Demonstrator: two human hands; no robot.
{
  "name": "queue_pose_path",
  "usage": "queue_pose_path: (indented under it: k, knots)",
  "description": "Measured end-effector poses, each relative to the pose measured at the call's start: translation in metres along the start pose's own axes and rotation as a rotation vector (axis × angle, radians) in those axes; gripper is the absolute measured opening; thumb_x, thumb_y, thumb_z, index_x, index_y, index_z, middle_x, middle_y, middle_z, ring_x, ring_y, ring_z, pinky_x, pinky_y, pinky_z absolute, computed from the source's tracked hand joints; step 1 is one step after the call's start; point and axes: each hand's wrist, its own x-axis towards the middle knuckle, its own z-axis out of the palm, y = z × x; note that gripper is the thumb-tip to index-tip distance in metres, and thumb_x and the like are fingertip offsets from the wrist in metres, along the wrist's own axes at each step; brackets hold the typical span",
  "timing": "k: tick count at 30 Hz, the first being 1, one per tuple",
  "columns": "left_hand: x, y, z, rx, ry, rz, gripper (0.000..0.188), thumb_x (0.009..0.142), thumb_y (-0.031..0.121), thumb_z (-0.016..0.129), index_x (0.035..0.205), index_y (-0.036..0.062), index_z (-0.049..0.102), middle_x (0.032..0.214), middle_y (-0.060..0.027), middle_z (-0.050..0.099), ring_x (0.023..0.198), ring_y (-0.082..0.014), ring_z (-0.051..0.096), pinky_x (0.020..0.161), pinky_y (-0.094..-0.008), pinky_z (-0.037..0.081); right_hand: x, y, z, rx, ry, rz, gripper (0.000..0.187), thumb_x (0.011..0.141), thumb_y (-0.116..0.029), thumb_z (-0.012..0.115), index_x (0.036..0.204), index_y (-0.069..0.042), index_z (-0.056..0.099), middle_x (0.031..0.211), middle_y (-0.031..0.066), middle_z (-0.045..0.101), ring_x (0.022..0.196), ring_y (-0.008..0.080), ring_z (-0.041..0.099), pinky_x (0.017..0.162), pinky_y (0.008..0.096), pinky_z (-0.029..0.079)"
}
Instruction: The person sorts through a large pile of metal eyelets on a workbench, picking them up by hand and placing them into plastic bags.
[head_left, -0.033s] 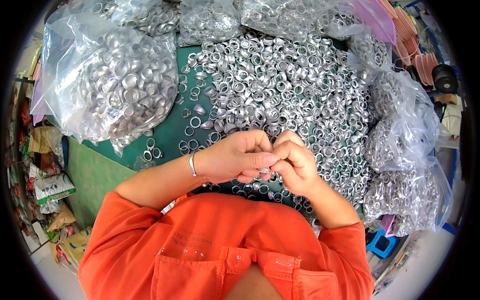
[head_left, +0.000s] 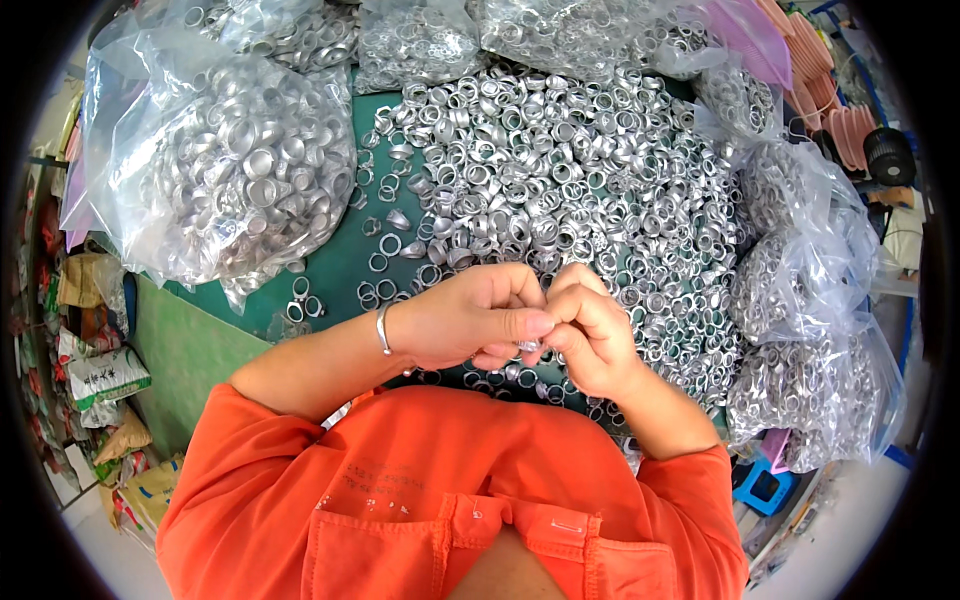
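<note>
My left hand (head_left: 470, 318) and my right hand (head_left: 597, 338) meet over the near part of a pile of silvery metal rings (head_left: 560, 160). Closed fingers of both hands pinch together around a small silver ring (head_left: 529, 346), of which only a sliver shows below the left thumb. Fingertips hide the rest of it. A silver bangle (head_left: 384, 330) circles my left wrist. Beneath and beyond the hands, loose rings cover much of the dark green tabletop (head_left: 340, 262).
A large clear bag of rings (head_left: 250, 165) stands at the left. More filled bags (head_left: 415, 45) line the back, and others (head_left: 805, 270) the right side. Pink stacked pieces (head_left: 850, 135) and a black cylinder (head_left: 889, 157) lie far right. Packages (head_left: 108, 377) sit at the left.
Both hands stay almost in place, with only a slight shift of the fingers around the ring. The pile and bags look the same.
</note>
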Motion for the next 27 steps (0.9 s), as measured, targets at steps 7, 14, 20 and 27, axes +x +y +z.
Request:
queue_pose_path:
  k: [7,14,20,27]
  knots:
    - [-0.016,0.0,0.003,0.125,-0.04,-0.015,0.024,0.089,0.022,0.059,0.093,0.0025,0.047,0.076,-0.0098,0.059,0.049,-0.0075,0.046,0.044,-0.0206,0.038,0.002,-0.012,-0.002,0.161,-0.168,0.068,0.009,0.087,-0.013,0.059,0.083,-0.005,0.06,0.079,0.002,0.061,0.074,0.0167,0.048,0.067,0.0282,0.042]
    - [-0.014,0.0,-0.002,0.18,0.123,0.086,0.023,0.082,0.009,0.066,0.091,0.0039,0.045,0.076,-0.0099,0.061,0.05,-0.0078,0.05,0.042,-0.0206,0.038,0.007,-0.011,-0.004,0.301,-0.171,0.318,0.009,0.088,-0.007,0.058,0.091,0.0,0.063,0.077,0.0035,0.057,0.07,0.0113,0.051,0.063,0.0249,0.042]
    - [-0.017,0.001,0.009,0.38,0.024,0.017,0.029,0.076,-0.001,0.07,0.091,0.0039,0.044,0.073,-0.0094,0.061,0.047,-0.0102,0.053,0.039,-0.0216,0.037,-0.005,-0.013,0.006,0.542,-0.217,0.3,0.024,0.094,-0.019,0.05,0.076,-0.003,0.047,0.073,0.0001,0.046,0.063,0.0085,0.041,0.056,0.0228,0.035]
    - [-0.037,0.006,-0.015,0.061,0.152,0.222,0.015,0.083,0.006,0.058,0.094,0.0056,0.048,0.074,-0.0162,0.058,0.048,-0.011,0.046,0.04,-0.0235,0.042,-0.012,-0.024,-0.038,0.452,-0.121,0.386,0.035,0.093,-0.022,0.047,0.064,-0.005,0.04,0.065,0.005,0.041,0.054,0.015,0.039,0.051,0.0287,0.036]
